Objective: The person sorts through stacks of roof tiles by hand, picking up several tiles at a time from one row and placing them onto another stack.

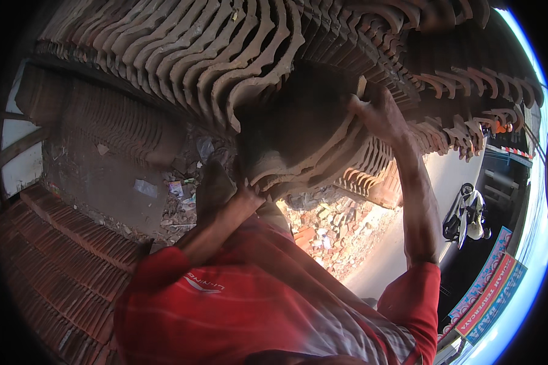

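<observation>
A small stack of dark, curved clay roof tiles is held in front of my body, tilted, its wavy edges toward me. My left hand grips the lower left corner of this stack. At the upper right end my right hand is closed on the tiles' edge; some of its fingers are hidden behind them. Just beyond stands a long row of upright roof tiles, packed close together. Further tile rows continue right behind my right hand.
Red-brown tiles are stacked at the lower left. Broken tile rubble and litter cover the ground below. On the right lie a paved road, a parked motorcycle and a colourful shop banner.
</observation>
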Available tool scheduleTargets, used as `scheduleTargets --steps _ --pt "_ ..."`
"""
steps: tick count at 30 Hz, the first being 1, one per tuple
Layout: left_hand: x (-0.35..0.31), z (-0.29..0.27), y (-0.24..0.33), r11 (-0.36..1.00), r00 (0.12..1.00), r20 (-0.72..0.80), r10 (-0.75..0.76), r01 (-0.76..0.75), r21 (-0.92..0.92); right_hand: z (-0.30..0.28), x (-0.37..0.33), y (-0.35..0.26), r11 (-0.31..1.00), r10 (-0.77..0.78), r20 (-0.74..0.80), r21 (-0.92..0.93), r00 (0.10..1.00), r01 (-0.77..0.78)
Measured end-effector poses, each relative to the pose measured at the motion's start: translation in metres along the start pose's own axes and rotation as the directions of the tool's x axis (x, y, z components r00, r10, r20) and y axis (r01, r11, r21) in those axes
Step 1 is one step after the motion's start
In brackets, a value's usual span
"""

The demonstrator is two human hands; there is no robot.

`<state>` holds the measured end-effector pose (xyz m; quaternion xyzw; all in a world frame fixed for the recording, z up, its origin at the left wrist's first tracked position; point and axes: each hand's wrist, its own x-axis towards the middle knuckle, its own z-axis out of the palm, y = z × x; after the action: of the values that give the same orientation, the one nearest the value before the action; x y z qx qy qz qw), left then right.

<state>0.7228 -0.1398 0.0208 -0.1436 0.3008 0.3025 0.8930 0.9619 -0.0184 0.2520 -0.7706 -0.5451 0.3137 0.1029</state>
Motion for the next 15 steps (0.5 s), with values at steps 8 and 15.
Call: scheduleTargets --steps 8,15 --pt "0.032 0.019 -0.017 0.829 0.870 0.072 0.487 -0.436 -0.350 -0.007 0.069 -0.013 0.970 -0.169 0.129 0.197 0.977 0.141" --pt "0.054 0.072 0.002 0.732 0.871 -0.027 0.491 -0.429 -0.529 0.069 0.079 0.028 0.794 -0.083 -0.315 0.552 0.945 0.254"
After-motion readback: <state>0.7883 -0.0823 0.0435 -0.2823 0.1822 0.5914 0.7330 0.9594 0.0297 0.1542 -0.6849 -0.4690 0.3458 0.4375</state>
